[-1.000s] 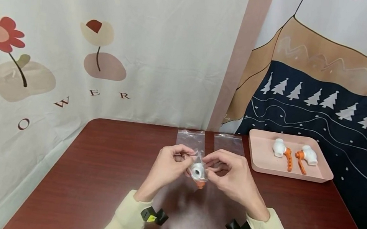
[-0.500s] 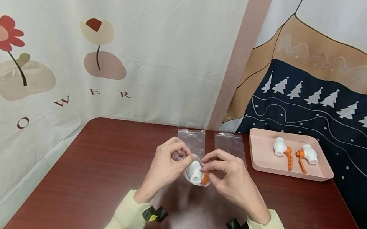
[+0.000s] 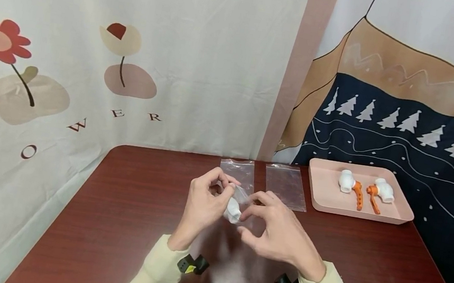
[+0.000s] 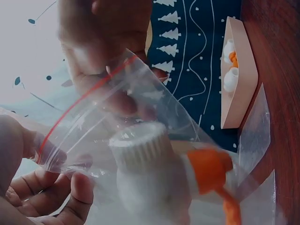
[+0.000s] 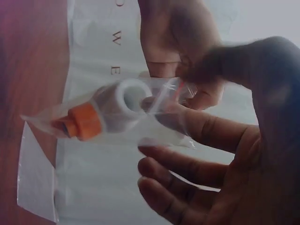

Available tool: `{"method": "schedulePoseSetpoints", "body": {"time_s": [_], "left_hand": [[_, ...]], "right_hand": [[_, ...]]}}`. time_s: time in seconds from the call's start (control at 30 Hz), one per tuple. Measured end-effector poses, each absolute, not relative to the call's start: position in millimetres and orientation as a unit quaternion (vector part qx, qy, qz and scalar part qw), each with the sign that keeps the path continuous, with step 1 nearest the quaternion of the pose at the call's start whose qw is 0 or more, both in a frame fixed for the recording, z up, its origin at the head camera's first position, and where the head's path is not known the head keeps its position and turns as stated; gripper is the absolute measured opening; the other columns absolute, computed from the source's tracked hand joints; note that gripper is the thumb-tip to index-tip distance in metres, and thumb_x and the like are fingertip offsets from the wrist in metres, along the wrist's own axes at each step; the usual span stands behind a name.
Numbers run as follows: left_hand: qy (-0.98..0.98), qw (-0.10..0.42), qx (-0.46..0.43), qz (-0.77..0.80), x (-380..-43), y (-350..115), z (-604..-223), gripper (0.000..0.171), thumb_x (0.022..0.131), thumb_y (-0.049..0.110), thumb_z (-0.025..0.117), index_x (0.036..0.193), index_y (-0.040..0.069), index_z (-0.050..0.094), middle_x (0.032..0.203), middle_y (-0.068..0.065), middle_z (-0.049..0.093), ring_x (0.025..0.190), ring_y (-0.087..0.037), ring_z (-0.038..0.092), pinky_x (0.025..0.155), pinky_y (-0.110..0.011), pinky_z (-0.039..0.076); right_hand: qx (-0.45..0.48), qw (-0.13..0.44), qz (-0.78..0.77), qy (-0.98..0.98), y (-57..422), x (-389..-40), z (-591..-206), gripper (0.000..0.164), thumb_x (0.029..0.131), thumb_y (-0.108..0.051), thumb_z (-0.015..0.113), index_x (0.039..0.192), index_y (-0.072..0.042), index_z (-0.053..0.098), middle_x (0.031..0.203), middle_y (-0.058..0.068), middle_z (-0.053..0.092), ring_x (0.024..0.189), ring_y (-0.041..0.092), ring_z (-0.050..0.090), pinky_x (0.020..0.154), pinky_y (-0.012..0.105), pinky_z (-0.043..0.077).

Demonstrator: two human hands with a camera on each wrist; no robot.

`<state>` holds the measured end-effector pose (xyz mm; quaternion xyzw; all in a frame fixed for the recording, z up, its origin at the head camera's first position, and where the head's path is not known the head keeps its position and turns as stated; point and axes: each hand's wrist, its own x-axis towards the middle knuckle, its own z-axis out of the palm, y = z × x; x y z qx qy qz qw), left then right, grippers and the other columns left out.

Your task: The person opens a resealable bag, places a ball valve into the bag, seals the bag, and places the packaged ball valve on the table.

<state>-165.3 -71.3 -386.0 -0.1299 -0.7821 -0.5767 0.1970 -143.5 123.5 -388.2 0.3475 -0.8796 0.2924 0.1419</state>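
Desk [image 3: 115, 203]: beneath hands | Left hand [image 3: 207, 201]: pinches clear bag [image 4: 159, 96] by its edge | Right hand [image 3: 280, 227]: fingers spread, at bag | White valve [image 4: 145, 178]: inside raised bag | Orange fitting [image 4: 208, 168]: wrist views show it, head view does not | Red seal line [image 4: 84, 96]: clearest in left wrist view

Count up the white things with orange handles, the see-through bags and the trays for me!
White plastic valves with orange handles: 3
Clear plastic zip bags: 3
Pink rectangular shallow tray: 1
Total: 7
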Motion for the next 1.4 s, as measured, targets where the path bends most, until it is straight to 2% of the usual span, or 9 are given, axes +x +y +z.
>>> {"method": "schedulePoseSetpoints", "body": {"time_s": [0.1, 0.3, 0.43, 0.57, 0.67, 0.97, 1.1, 1.2, 1.4], "left_hand": [[-0.777, 0.197, -0.119, -0.585, -165.5, -71.8, -385.8, 0.024, 0.085, -0.003, 0.063, 0.070, 0.013, 0.055, 0.086, 0.000, 0.078, 0.064, -0.011, 0.065, 0.055, -0.019, 0.045], [-0.778, 0.187, -0.065, -0.596, -166.2, -73.9, -384.8, 0.019, 0.083, -0.003, 0.065, 0.071, 0.008, 0.055, 0.079, -0.006, 0.076, 0.065, -0.009, 0.068, 0.059, -0.017, 0.051], [-0.770, 0.151, -0.045, -0.619, -166.3, -76.2, -383.4, 0.013, 0.081, -0.004, 0.063, 0.081, 0.008, 0.058, 0.073, -0.011, 0.073, 0.054, -0.020, 0.067, 0.055, -0.028, 0.058], [-0.765, 0.117, -0.084, -0.628, -165.9, -80.0, -381.1, 0.025, 0.084, -0.008, 0.059, 0.091, 0.012, 0.072, 0.076, -0.012, 0.073, 0.049, -0.027, 0.061, 0.050, -0.038, 0.058], [-0.775, 0.092, -0.125, -0.613, -165.5, -83.7, -378.9, 0.032, 0.087, -0.009, 0.056, 0.085, 0.013, 0.079, 0.081, -0.010, 0.073, 0.052, -0.027, 0.061, 0.051, -0.037, 0.058], [-0.781, 0.027, -0.224, -0.582, -167.7, -91.7, -379.1, 0.021, 0.094, -0.002, 0.059, 0.087, 0.009, 0.075, 0.088, -0.008, 0.070, 0.056, -0.023, 0.065, 0.057, -0.036, 0.061], [-0.772, 0.033, -0.298, -0.560, -170.2, -93.7, -382.4, 0.008, 0.091, 0.004, 0.073, 0.089, 0.011, 0.074, 0.090, -0.006, 0.068, 0.071, -0.017, 0.064, 0.063, -0.029, 0.060], [-0.778, 0.050, -0.330, -0.533, -171.8, -94.2, -384.2, 0.010, 0.087, 0.006, 0.080, 0.086, 0.013, 0.073, 0.089, -0.002, 0.067, 0.079, -0.012, 0.061, 0.066, -0.022, 0.057], [-0.806, 0.088, -0.323, -0.488, -173.0, -97.8, -384.4, 0.015, 0.088, 0.011, 0.081, 0.083, 0.015, 0.068, 0.085, 0.003, 0.066, 0.076, -0.009, 0.062, 0.064, -0.021, 0.055]], "right_hand": [[0.332, 0.148, 0.290, -0.886, 124.7, -143.9, -387.8, 0.011, 0.082, -0.032, 0.085, 0.078, -0.030, 0.074, 0.103, -0.009, 0.067, 0.093, 0.006, 0.058, 0.077, 0.029, 0.054], [0.317, 0.164, 0.325, -0.876, 135.5, -149.6, -382.6, 0.010, 0.084, -0.022, 0.086, 0.082, -0.026, 0.078, 0.088, -0.015, 0.068, 0.074, 0.004, 0.060, 0.065, 0.022, 0.051], [0.331, 0.175, 0.352, -0.858, 143.5, -154.3, -379.8, 0.009, 0.086, -0.018, 0.084, 0.085, -0.023, 0.077, 0.082, -0.016, 0.068, 0.069, 0.000, 0.057, 0.061, 0.021, 0.051], [0.336, 0.176, 0.370, -0.848, 150.5, -159.4, -378.9, 0.007, 0.090, -0.017, 0.081, 0.087, -0.022, 0.077, 0.078, -0.016, 0.067, 0.068, -0.002, 0.056, 0.059, 0.023, 0.054], [0.323, 0.170, 0.382, -0.849, 155.0, -162.5, -378.9, 0.007, 0.091, -0.017, 0.079, 0.087, -0.023, 0.076, 0.076, -0.016, 0.066, 0.066, 0.000, 0.055, 0.058, 0.022, 0.052], [0.287, 0.168, 0.433, -0.838, 161.1, -165.6, -378.0, 0.006, 0.091, -0.019, 0.080, 0.090, -0.024, 0.076, 0.079, -0.012, 0.069, 0.067, 0.005, 0.056, 0.055, 0.021, 0.048], [0.276, 0.162, 0.452, -0.833, 164.3, -166.3, -376.5, 0.003, 0.092, -0.020, 0.078, 0.090, -0.019, 0.076, 0.077, -0.011, 0.067, 0.067, 0.006, 0.058, 0.058, 0.021, 0.050], [0.268, 0.152, 0.460, -0.833, 167.2, -166.9, -375.0, 0.005, 0.093, -0.020, 0.077, 0.090, -0.016, 0.075, 0.076, -0.010, 0.066, 0.068, 0.006, 0.059, 0.060, 0.021, 0.052], [0.279, 0.138, 0.454, -0.835, 173.2, -170.3, -374.0, 0.008, 0.091, -0.017, 0.079, 0.089, -0.024, 0.074, 0.077, -0.010, 0.065, 0.068, 0.007, 0.058, 0.058, 0.021, 0.051]]}}
